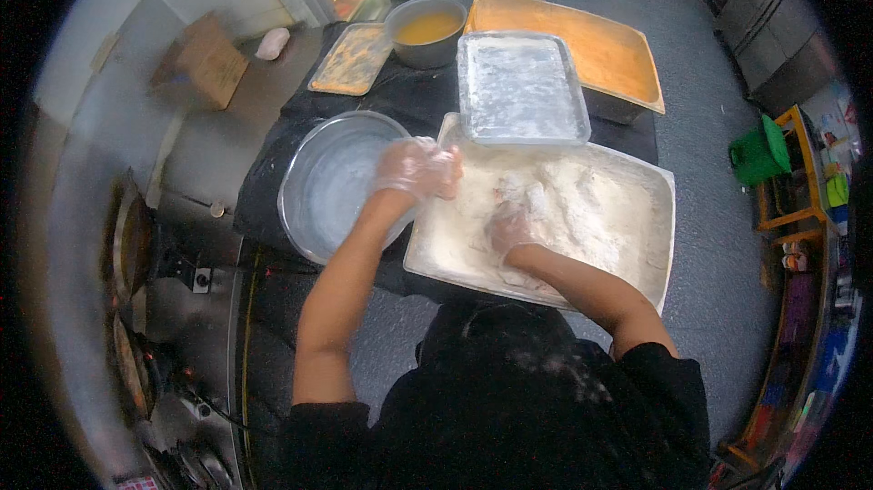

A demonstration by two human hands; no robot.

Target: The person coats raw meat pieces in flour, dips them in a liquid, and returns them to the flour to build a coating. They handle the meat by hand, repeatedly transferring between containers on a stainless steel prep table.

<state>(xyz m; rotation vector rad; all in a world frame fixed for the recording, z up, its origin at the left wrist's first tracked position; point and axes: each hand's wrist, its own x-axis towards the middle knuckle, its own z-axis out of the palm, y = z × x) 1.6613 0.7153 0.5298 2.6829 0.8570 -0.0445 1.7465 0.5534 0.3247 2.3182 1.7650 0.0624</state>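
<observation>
A large rectangular pan (pixel 436 244) holds white powder that looks like flour (pixel 470 217). Powder-coated pieces of food (pixel 535 200) lie heaped in its middle. My right hand (pixel 511 227), in a clear plastic glove, is down in the powder against these pieces; its fingers are partly buried. My left hand (pixel 419 168), also gloved, hovers blurred between the pan's left rim and a round metal bowl (pixel 327 183). Its fingers look curled, but whether anything is in them is unclear. Cloudy liquid or residue shows in the bowl.
A flour-dusted metal tray (pixel 522 88) overlaps the pan's far edge. Behind it stand a deep pan with an orange-brown layer (pixel 593 47), a pot of yellow liquid (pixel 426 30) and a crumb-covered tray (pixel 354 57). A stove counter (pixel 198 326) with woks runs along the left.
</observation>
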